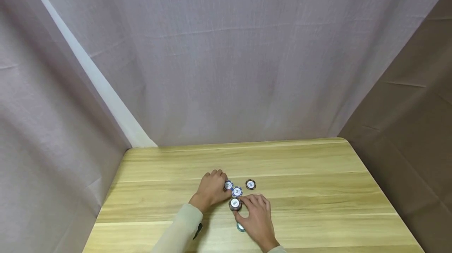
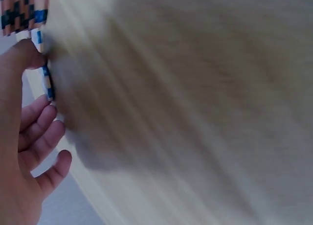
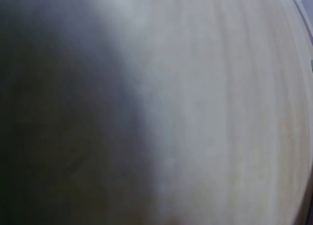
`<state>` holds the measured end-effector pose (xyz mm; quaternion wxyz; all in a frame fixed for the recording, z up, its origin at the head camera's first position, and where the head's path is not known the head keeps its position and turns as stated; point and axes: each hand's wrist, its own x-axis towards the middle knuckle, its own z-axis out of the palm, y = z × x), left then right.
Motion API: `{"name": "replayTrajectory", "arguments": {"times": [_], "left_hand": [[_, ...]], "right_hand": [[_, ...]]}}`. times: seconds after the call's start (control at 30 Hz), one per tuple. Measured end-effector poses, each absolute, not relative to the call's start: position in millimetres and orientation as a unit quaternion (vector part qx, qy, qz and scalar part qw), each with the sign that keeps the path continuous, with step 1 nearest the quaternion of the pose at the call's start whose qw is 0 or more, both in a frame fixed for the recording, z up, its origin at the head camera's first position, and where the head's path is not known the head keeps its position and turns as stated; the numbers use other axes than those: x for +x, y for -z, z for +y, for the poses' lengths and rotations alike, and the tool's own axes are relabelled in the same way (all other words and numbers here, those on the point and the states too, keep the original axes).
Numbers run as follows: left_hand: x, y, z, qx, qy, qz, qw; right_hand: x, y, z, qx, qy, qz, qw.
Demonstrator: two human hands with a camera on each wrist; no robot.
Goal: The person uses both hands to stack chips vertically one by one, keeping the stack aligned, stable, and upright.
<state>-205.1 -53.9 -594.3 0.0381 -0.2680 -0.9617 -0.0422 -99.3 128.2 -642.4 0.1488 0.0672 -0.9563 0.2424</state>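
My left hand (image 1: 210, 190) holds a blue-edged poker chip (image 1: 228, 185) flat on the table, thumb at one side and fingertips at the other. The same blue-and-white chip (image 2: 47, 82) shows edge-on between thumb and fingers in the left wrist view. Touching it is a second blue-edged chip (image 1: 237, 192). Just nearer, my right hand (image 1: 259, 218) grips a stack of poker chips (image 1: 235, 204) between thumb and index finger. Seen from the left wrist, this stack (image 2: 18, 11) has black-and-orange edges with blue at its base. A greenish chip (image 1: 240, 226) lies partly hidden beneath my right hand.
A single black-edged chip (image 1: 250, 184) lies on the wooden table (image 1: 318, 190), right of the blue ones. Grey curtains (image 1: 226, 68) hang behind the table and along its sides. The right wrist view shows mostly blurred tabletop with a dark shape at left.
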Motion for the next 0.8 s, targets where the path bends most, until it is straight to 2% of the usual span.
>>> {"name": "replayTrajectory", "arguments": {"times": [0.2,0.63,0.8], "left_hand": [[-196.5,597.9,-61.5,-0.281,0.037,-0.956,0.075],[-173.9,591.5,-71.6,-0.289,0.149,-0.942,0.082],[-160.5,584.8,-67.3,-0.319,0.166,-0.929,0.092]], "right_hand": [[-100.7,642.0,128.3,0.062,-0.241,-0.958,0.139],[-100.5,643.5,129.4,0.072,-0.244,-0.955,0.153],[-100.6,643.5,129.0,0.076,-0.242,-0.954,0.158]]}}
